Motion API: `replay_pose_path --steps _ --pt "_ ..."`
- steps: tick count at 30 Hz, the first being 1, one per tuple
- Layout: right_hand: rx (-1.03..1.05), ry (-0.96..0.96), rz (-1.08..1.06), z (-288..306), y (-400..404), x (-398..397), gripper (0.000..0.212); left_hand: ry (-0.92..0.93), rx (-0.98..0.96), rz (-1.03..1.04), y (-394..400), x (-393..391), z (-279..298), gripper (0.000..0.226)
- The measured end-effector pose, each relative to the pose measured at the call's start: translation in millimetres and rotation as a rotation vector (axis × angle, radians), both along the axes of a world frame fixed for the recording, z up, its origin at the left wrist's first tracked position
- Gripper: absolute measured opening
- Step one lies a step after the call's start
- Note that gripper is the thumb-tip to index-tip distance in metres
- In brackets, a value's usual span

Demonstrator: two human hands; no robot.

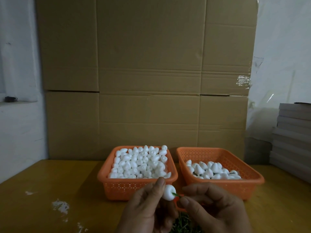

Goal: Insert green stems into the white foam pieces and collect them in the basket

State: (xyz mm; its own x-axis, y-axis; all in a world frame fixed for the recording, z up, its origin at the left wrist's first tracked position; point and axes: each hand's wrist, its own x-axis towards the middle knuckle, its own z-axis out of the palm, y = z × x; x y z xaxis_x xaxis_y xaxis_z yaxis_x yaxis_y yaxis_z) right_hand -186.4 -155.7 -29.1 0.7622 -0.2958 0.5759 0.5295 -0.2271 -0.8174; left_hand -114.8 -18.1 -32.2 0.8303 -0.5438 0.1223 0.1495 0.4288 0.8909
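Observation:
My left hand [148,207] pinches a white foam piece [169,192] between thumb and fingers, just in front of the left orange basket [117,184]. My right hand [217,206] holds a thin green stem [177,194] whose tip touches the foam piece's dimple. The left basket is heaped with plain white foam pieces [139,163]. The right orange basket [249,184] holds a smaller pile of foam pieces with dark green stems [213,171]. A heap of green stems [183,223] lies on the table under my hands, partly hidden.
Both baskets stand side by side on a yellow-brown table [50,185] with white foam crumbs [60,206] at the left. Large cardboard boxes [148,81] form a wall behind. A stack of grey flat boards [292,135] stands at the right.

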Motion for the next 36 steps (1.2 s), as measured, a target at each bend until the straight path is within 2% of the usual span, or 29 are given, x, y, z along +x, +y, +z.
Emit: replay_pose_path --steps 3,5,7,9,14,17,24,28,32,36 --pt "-0.139 -0.048 -0.051 3 0 -3 0.015 -0.029 0.013 0.024 -1 -1 0 0.034" --pt "-0.256 -0.101 -0.099 1 -1 -4 0.019 -0.041 0.005 0.046 -3 0 -1 0.037" --pt "-0.414 -0.167 -0.222 1 -5 -4 0.025 -0.049 -0.012 0.066 -4 0 -1 0.039" --pt "-0.55 -0.247 -0.32 2 -7 -4 0.022 -0.042 -0.009 0.06 -5 0 -1 0.042" --pt "-0.649 -0.29 -0.375 1 -12 -4 0.021 -0.144 -0.013 0.068 -8 6 -10 0.059" --pt "-0.649 -0.277 -0.36 -1 -13 -3 0.021 -0.188 0.007 0.05 -7 7 -12 0.071" --pt "-0.568 -0.153 -0.306 1 -10 -7 0.012 -0.207 0.057 0.055 -6 8 -13 0.07" --pt "-0.442 -0.031 -0.236 0 -8 -8 0.014 -0.238 0.087 0.067 -2 7 -9 0.072" --pt "-0.339 0.075 -0.12 -6 -8 -6 0.027 -0.236 0.098 0.042 -3 5 -8 0.076" --pt "-0.236 0.117 -0.051 -9 -7 -3 0.03 -0.181 0.05 -0.016 -3 4 -4 0.06"
